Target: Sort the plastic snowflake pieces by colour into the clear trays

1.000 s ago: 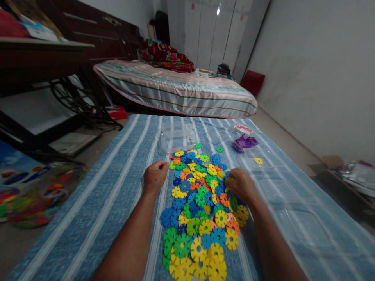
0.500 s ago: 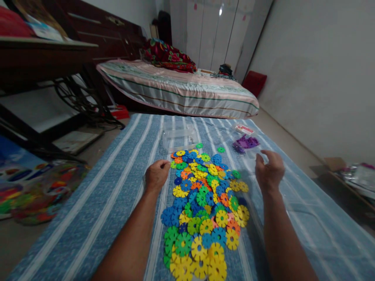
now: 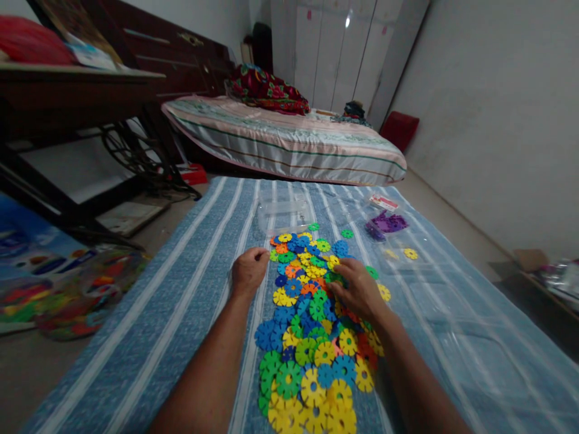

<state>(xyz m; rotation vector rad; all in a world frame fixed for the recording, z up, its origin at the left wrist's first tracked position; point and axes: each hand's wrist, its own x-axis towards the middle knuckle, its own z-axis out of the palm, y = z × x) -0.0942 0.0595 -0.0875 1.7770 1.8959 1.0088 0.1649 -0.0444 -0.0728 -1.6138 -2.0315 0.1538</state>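
Across the middle of the striped cloth spreads a pile of notched plastic discs (image 3: 315, 349) in yellow, green, blue and orange. My right hand (image 3: 357, 288) is over the upper right of this pile, thumb and forefinger apart, with a yellow disc (image 3: 333, 261) at the forefinger's tip. My left hand (image 3: 249, 271) rests at the pile's left edge, fingers curled and fingertips pinched beside a light green disc (image 3: 273, 255). What those fingers hold, if anything, is hidden. In a clear plastic container to the right lies a yellow disc (image 3: 411, 254).
An open clear box (image 3: 284, 216) stands beyond the pile. Purple pieces (image 3: 388, 223) lie at the back right, near a red-and-white label (image 3: 383, 201). More clear plastic (image 3: 484, 361) lies at the right. A bed (image 3: 289, 144) stands past the table's far edge.
My right hand has moved left from the clear container to above the pile. A yellow disc now shows in that container. My left hand stays by the pile; the view has shifted slightly.
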